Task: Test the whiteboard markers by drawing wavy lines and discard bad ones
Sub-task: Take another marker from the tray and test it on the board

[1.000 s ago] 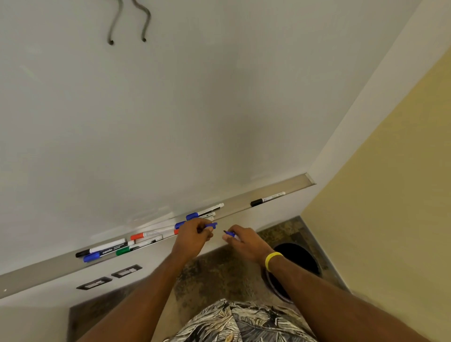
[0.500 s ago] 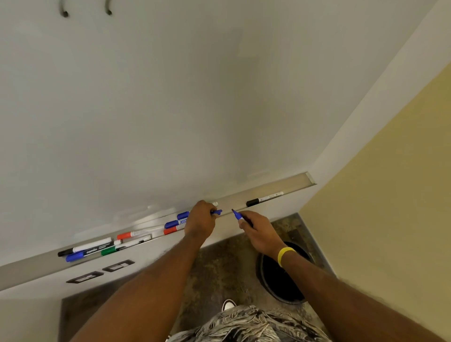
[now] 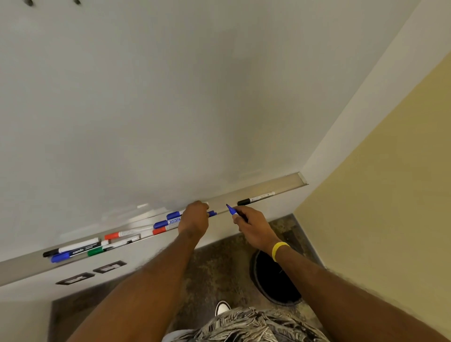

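View: head camera, looking down the board to the floor.
Whiteboard (image 3: 170, 109): fills the upper left; the lower ends of two dark drawn lines (image 3: 29, 2) show at the top edge.
Marker tray (image 3: 280, 185): a metal ledge along the bottom edge of the board.
Right hand (image 3: 252, 227): fingers pinching an uncapped blue marker (image 3: 231, 210), its tip pointing up and left in front of the tray; I cannot tell if the tip touches anything.
Left hand (image 3: 194, 217): at the tray, just left of the marker tip, fingers curled around a blue cap (image 3: 212, 213) that sticks out to the right.
Black marker (image 3: 256, 198): capped, lying alone in the tray right of both hands.
Other markers in the tray, left of the hands: two blue-capped (image 3: 173, 215) and a red one (image 3: 159, 231) beside the left hand; farther left a red (image 3: 122, 234), a green (image 3: 101, 250), a blue (image 3: 70, 254) and a black one (image 3: 70, 249).
Bin (image 3: 275, 280): round, dark, on the floor under the right wrist.
Wristband (image 3: 279, 250): yellow, on the right wrist.
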A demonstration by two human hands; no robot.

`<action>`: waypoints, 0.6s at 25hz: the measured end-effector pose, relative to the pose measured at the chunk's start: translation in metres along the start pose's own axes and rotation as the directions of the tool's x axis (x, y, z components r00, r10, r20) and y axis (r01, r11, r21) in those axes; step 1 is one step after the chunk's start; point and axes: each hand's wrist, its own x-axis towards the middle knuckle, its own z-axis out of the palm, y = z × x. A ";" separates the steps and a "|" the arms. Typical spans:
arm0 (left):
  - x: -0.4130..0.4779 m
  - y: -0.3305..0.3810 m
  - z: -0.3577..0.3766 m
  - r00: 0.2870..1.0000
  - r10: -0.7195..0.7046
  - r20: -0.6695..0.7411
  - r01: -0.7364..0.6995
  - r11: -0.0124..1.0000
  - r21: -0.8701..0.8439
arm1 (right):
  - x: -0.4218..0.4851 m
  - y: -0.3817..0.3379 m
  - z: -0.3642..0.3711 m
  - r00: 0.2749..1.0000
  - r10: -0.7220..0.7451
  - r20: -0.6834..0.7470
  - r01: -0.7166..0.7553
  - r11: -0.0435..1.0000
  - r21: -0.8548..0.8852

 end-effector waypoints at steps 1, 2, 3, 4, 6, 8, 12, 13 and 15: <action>-0.004 -0.001 -0.004 0.999 0.012 -0.033 -0.012 1.000 -0.013 | -0.001 -0.002 -0.002 1.000 -0.006 -0.006 0.006 1.000 0.015; -0.009 -0.002 -0.009 0.997 0.029 -0.072 -0.031 0.999 -0.030 | -0.003 -0.006 -0.004 1.000 -0.012 -0.016 0.012 0.999 0.035; -0.014 -0.004 -0.016 0.992 0.055 -0.113 -0.059 0.998 -0.038 | -0.004 -0.011 -0.006 0.999 -0.020 -0.030 0.021 0.998 0.060; -0.020 -0.006 -0.024 0.984 0.091 -0.154 -0.096 0.995 -0.030 | -0.005 -0.018 -0.007 0.998 -0.030 -0.047 0.034 0.995 0.090; -0.031 -0.010 -0.047 0.949 0.184 -0.257 -0.184 0.983 0.021 | -0.005 -0.034 -0.007 0.994 -0.075 -0.080 0.086 0.985 0.148; -0.039 -0.012 -0.075 0.886 0.283 -0.366 -0.263 0.959 0.105 | -0.003 -0.054 -0.006 0.983 -0.148 -0.113 0.168 0.966 0.196; -0.049 -0.010 -0.143 0.703 0.462 -0.541 -0.383 0.886 0.260 | -0.002 -0.111 -0.008 0.930 -0.320 -0.183 0.359 0.900 0.247; -0.052 -0.010 -0.161 0.649 0.494 -0.578 -0.398 0.868 0.296 | -0.004 -0.128 -0.008 0.906 -0.368 -0.208 0.414 0.871 0.266; -0.057 -0.012 -0.194 0.533 0.544 -0.648 -0.405 0.836 0.369 | -0.007 -0.157 -0.012 0.857 -0.443 -0.263 0.509 0.807 0.300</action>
